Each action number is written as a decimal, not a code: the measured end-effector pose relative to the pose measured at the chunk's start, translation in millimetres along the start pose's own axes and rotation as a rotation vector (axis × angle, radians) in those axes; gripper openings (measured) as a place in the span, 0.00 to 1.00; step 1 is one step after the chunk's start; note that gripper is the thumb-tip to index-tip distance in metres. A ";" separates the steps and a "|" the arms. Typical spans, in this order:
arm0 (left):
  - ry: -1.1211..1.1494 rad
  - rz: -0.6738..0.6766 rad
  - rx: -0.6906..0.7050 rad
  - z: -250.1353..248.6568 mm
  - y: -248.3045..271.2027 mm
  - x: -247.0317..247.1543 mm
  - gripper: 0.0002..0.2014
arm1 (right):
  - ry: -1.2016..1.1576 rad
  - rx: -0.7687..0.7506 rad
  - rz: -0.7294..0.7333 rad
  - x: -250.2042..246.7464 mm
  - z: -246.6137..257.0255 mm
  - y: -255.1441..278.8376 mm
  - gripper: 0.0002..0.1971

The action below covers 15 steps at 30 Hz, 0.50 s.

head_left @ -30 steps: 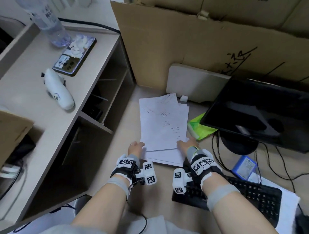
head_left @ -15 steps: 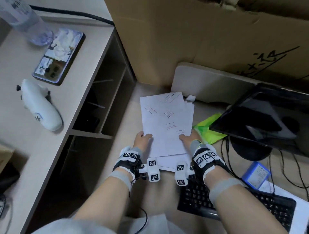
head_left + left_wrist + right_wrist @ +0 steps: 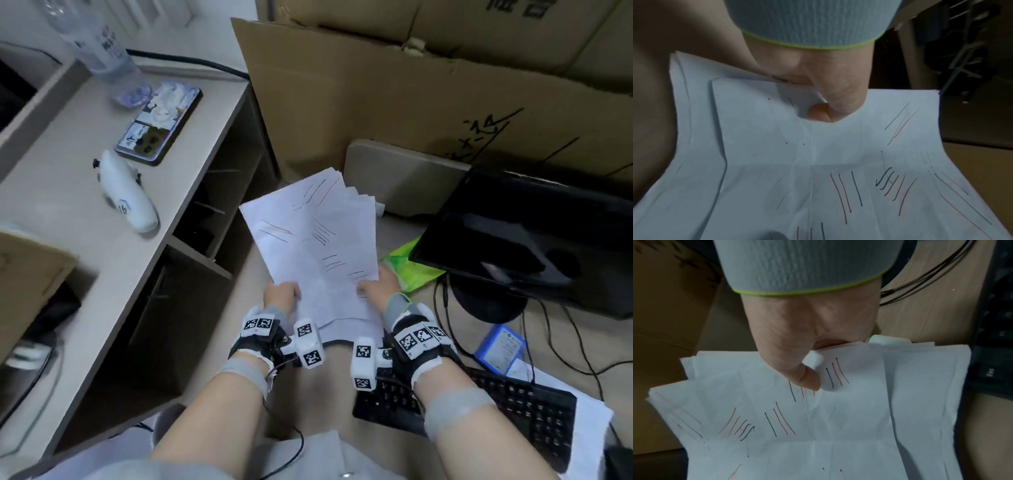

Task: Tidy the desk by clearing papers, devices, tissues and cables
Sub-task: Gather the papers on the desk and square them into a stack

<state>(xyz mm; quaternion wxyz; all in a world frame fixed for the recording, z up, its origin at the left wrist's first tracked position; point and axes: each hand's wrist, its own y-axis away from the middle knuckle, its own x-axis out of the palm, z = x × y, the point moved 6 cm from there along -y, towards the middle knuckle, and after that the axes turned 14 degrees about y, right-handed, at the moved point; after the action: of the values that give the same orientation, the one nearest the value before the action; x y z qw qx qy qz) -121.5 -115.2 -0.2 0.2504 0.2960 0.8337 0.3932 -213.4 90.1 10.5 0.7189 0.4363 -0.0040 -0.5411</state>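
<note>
A stack of white papers [image 3: 317, 240] with red and black pen strokes is held above the desk, tilted up towards the cardboard. My left hand [image 3: 281, 294] pinches the stack's near left edge, thumb on top [image 3: 824, 107]. At the near right edge my right hand [image 3: 378, 286] grips the same stack, its thumb [image 3: 807, 378] pressed on the top sheet. The papers [image 3: 818, 426] fan out slightly at the far corners. Fingers under the sheets are hidden.
A black monitor [image 3: 534, 236] leans at the right over cables [image 3: 561, 346], a green packet [image 3: 411, 267] and a blue box [image 3: 500, 347]. A black keyboard [image 3: 513, 414] lies under my right forearm. The raised shelf [image 3: 54, 205] holds a phone [image 3: 159, 123], bottle [image 3: 99, 44] and white device [image 3: 128, 202]. Cardboard [image 3: 394, 102] stands behind.
Both hands have gathered the papers and lifted them off the desk; the stack now tilts upward and sits higher than a second ago.
</note>
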 end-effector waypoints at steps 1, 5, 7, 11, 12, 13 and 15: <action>0.003 -0.012 0.058 -8.2 11.2 -3.9 0.11 | -0.027 -0.031 -0.022 -3.2 3.0 10.4 0.19; 0.145 -0.056 0.270 -43.4 45.0 -19.4 0.11 | -0.091 -0.095 -0.082 -13.2 21.8 38.3 0.18; 0.260 -0.031 0.400 -60.9 65.3 -29.9 0.12 | -0.142 -0.136 -0.091 -17.2 37.7 52.0 0.13; 0.368 -0.019 0.533 -81.1 95.3 -48.4 0.08 | -0.256 -0.276 -0.126 -26.1 75.9 69.3 0.14; 0.365 -0.033 0.554 -84.0 100.5 -54.1 0.10 | -0.258 -0.307 -0.130 -25.5 82.9 73.3 0.14; 0.355 -0.051 0.573 -85.9 102.8 -61.0 0.13 | -0.248 -0.331 -0.138 -23.6 88.0 76.9 0.13; 0.342 -0.059 0.596 -85.9 102.2 -71.7 0.13 | -0.215 -0.330 -0.136 -17.3 91.9 81.9 0.11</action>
<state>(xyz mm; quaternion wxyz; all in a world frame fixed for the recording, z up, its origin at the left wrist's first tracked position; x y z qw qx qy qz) -96.9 -155.6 143.8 0.0209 0.2614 0.9501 0.1691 -201.1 49.1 127.2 0.7380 0.2516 0.0373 -0.6250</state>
